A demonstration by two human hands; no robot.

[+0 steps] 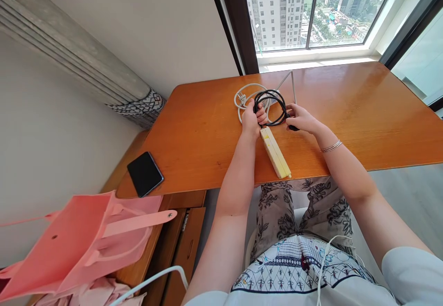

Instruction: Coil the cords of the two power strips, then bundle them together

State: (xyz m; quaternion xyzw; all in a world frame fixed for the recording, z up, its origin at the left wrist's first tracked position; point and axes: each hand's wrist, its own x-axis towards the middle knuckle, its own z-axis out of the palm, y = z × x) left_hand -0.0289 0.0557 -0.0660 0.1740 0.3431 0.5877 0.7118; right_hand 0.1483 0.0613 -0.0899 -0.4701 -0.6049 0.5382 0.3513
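Note:
Loops of black cable (pixel 273 122) form a coil above the wooden desk. My left hand (pixel 254 117) is closed around the coil's left side. On the right, my right hand (pixel 300 118) pinches the cable, and a black end piece, likely its plug, sticks out below the fingers. A pale yellow power strip (pixel 276 153) lies lengthwise toward me just below my left hand, its near end close to the desk's front edge. Behind the coil rests a white cable (pixel 254 85) with a plug (pixel 242 99), loosely looped and partly hidden by the black loops.
A dark-screened tablet or phone (pixel 145 174) lies at the left front corner of the wooden desk (pixel 200 135). Below that corner hangs an open pink bag (pixel 83 237) beside a wooden cabinet (pixel 187 246). The window (pixel 311 15) is beyond the far edge.

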